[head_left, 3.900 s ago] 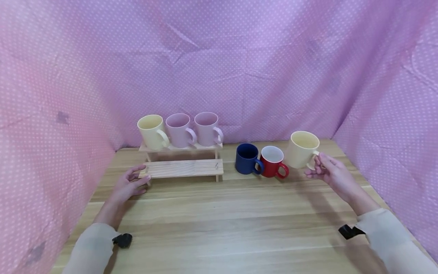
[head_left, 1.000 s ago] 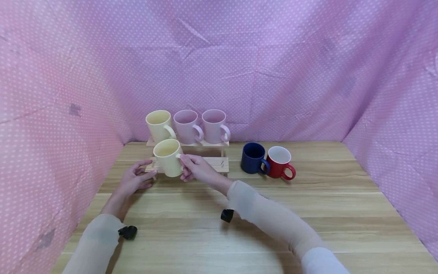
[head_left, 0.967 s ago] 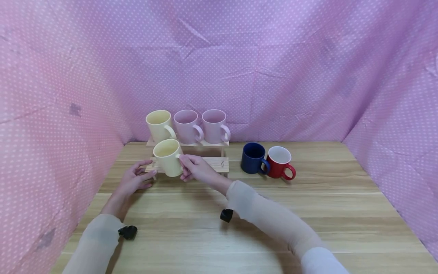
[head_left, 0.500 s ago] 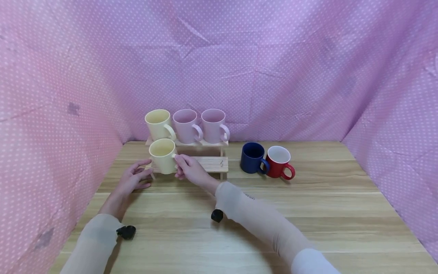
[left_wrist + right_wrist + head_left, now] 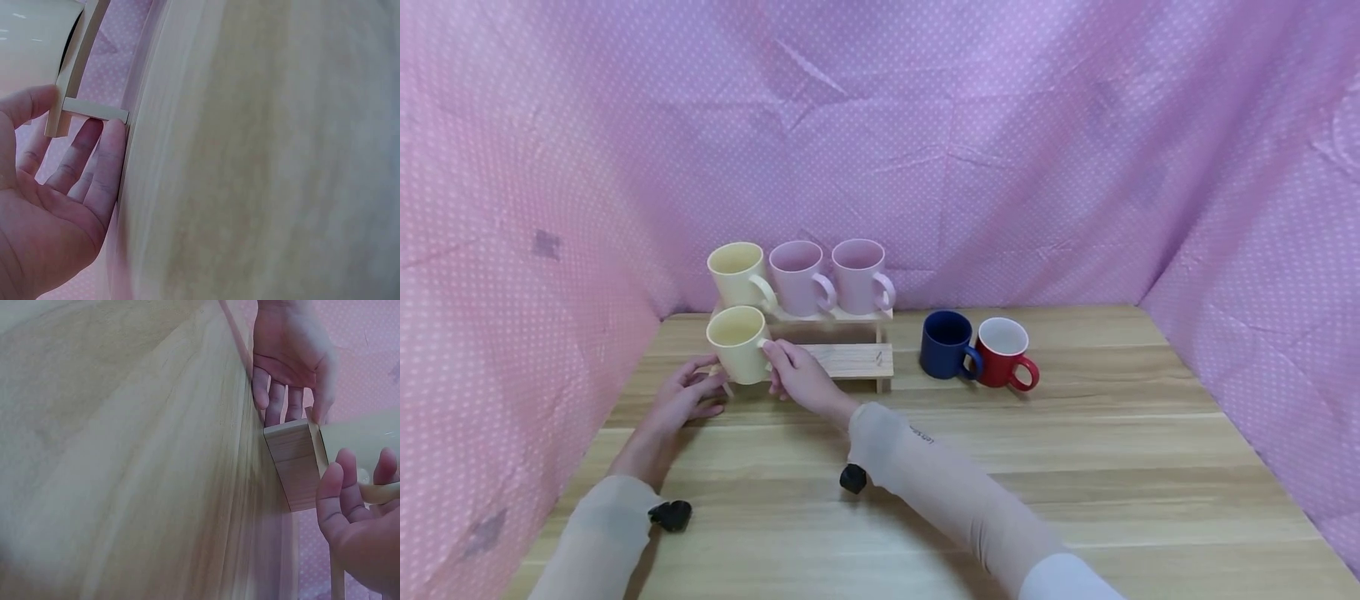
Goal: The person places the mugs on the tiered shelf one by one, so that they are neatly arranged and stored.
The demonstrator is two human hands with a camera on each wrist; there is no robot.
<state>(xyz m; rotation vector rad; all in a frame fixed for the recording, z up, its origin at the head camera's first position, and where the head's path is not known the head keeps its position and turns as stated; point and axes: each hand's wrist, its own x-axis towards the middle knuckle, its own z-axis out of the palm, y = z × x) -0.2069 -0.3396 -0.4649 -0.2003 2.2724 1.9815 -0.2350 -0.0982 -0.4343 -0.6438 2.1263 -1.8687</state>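
My right hand (image 5: 805, 379) pinches the handle of a pale yellow mug (image 5: 741, 354) at the left end of the lower board of a two-tier wooden rack (image 5: 850, 360). Upright and mouth up, the mug has its base at the board; whether its full weight rests there I cannot tell. At the rack's left end, my left hand (image 5: 681, 396) holds the lower tier, thumb at the board (image 5: 69, 87) and fingers against the leg (image 5: 94, 109). Behind, on the upper tier, stand another yellow mug (image 5: 735, 279) and two pink mugs (image 5: 796, 283), handles turned right.
A dark blue mug (image 5: 942, 350) and a red mug (image 5: 996, 362) with a white inside stand close together on the wooden table (image 5: 1075, 450), right of the rack. Pink dotted cloth (image 5: 1000, 150) hangs behind and along both sides.
The right hand has carried the yellow mug from the table's right side to the rack, then slightly left at the lower board. The left hand stays at the rack's end.
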